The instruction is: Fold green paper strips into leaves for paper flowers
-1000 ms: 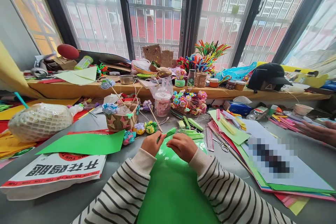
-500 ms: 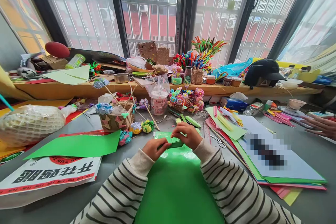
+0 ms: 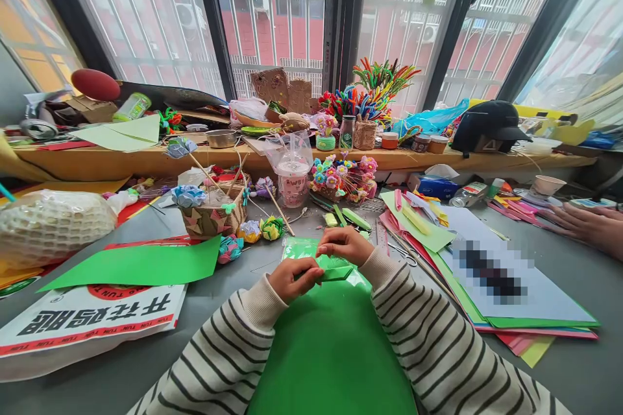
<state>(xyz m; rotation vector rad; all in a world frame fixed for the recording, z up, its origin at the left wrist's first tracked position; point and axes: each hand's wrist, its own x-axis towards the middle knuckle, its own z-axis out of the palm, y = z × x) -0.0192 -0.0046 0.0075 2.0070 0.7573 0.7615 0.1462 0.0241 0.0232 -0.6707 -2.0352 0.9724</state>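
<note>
Your left hand (image 3: 291, 277) and right hand (image 3: 344, 244) both pinch one small folded green paper piece (image 3: 335, 268), held over one large green paper sheet (image 3: 331, 343) on the grey table (image 3: 574, 376). One steel scissors (image 3: 403, 255) lies just right.

Bare grey table (image 3: 233, 311) lies open left of the green sheet (image 3: 331, 350), while paper flowers (image 3: 253, 231), scissors (image 3: 403, 254) and stacked coloured paper (image 3: 511, 311) crowd ahead and right.
</note>
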